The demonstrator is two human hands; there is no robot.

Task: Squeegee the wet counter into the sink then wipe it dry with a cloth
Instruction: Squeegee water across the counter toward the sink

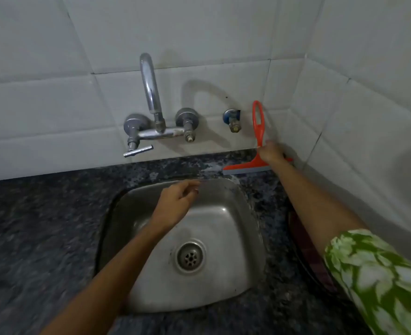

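Observation:
A red squeegee (258, 126) stands upright against the tiled wall at the back right of the dark speckled counter (42, 226), its grey blade resting on the wet granite behind the sink. My right hand (271, 152) grips it low on the handle, just above the blade. Over the steel sink (223, 213), my left hand (178, 201) hovers with its fingers loosely curled and holds nothing. Water glistens on the counter by the blade. A dark red cloth (303, 240) lies on the counter right of the sink, mostly hidden under my right forearm.
A chrome wall tap (151, 93) with two valves arches over the sink's back edge. A small blue valve (232, 119) sticks out of the wall left of the squeegee handle. Tiled walls meet in a corner at the right.

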